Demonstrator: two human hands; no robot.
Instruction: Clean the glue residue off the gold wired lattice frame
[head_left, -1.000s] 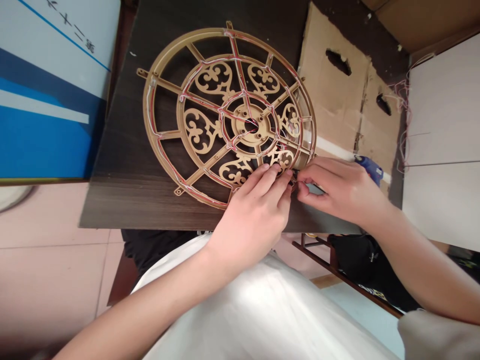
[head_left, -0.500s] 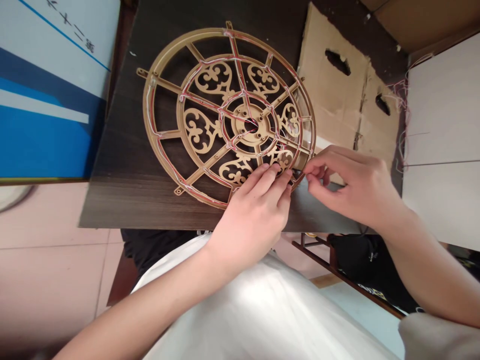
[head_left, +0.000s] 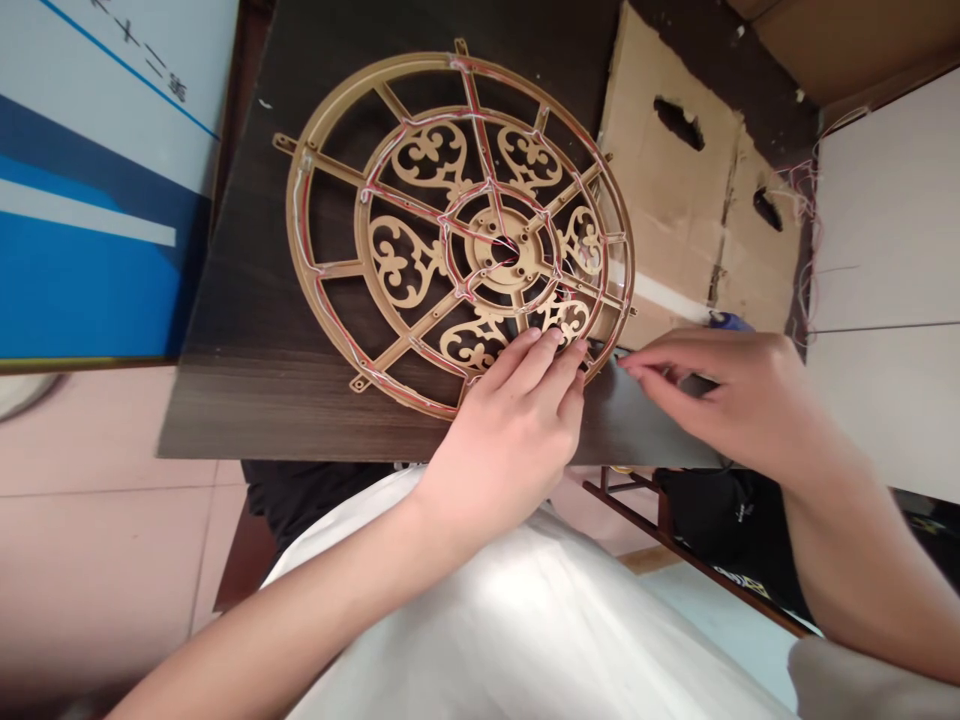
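A round gold-coloured openwork frame (head_left: 382,280) with scroll ornaments lies on the dark table. Red and white wires (head_left: 420,210) run along its rings and spokes to the hub (head_left: 499,248). My left hand (head_left: 517,405) rests on the frame's lower right part, fingers stretched out over it. Just right of the rim, my right hand (head_left: 739,390) has thumb and forefinger pinched together, apart from the frame. Whatever is between those fingertips is too small to name. A blue object (head_left: 729,321) shows partly behind the right hand, its kind hidden.
Torn cardboard (head_left: 667,190) with two holes covers the table's right side. Loose thin wires (head_left: 808,240) hang beside a white panel (head_left: 885,220) at the right. The table's front edge (head_left: 300,458) runs close to my lap. A blue and white printed board (head_left: 97,180) stands at left.
My right hand has drawn away from the rim, moving right and slightly down. The blue object behind it has come into sight. My left hand stays in place on the frame.
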